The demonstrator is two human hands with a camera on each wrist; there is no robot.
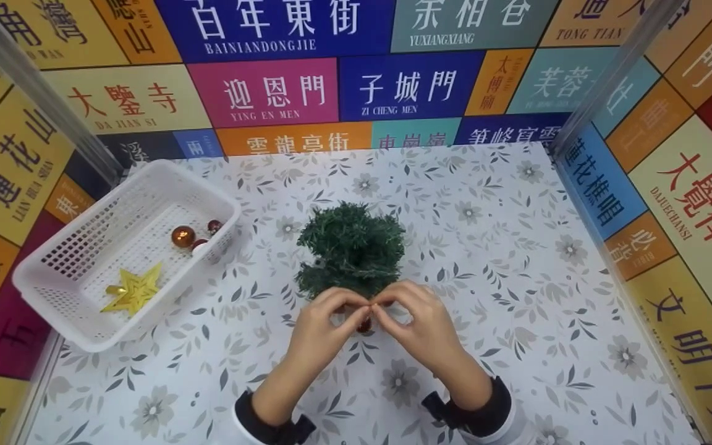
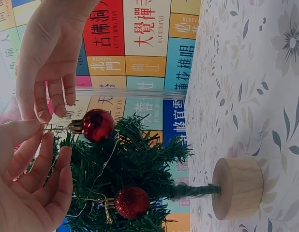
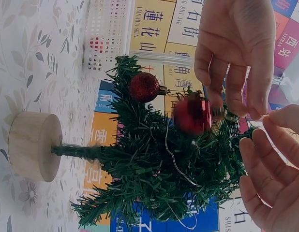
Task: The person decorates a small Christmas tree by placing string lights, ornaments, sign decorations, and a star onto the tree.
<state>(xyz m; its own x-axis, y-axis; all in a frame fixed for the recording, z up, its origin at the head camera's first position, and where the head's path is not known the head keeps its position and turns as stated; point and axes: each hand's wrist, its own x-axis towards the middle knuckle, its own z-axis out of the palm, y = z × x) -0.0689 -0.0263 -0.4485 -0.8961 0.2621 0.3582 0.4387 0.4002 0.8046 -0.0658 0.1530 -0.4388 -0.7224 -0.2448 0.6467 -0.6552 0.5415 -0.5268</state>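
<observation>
A small artificial Christmas tree [image 1: 350,247] with a round wooden base [image 2: 239,188] stands upright on the table. In front of it my left hand [image 1: 319,321] and right hand [image 1: 424,318] meet, thumbs and forefingers pinching a thin hanging loop. From that loop hangs a shiny red ball ornament [image 2: 97,125] with a gold cap, close against the branches; it looks blurred in the right wrist view. A glittery red ball ornament [image 3: 143,87] hangs on the tree's left side. Thin pale wire [image 3: 170,150] winds among the branches. Whether the loop encircles any branch, I cannot tell.
At the left a white perforated basket [image 1: 93,232] holds a gold star [image 1: 133,290], a copper-coloured ball [image 1: 183,237] and small red balls [image 1: 214,226]. Panels with large lettering [image 1: 269,93] enclose the back and sides. A leaf-patterned cover [image 1: 486,247] lies on the table.
</observation>
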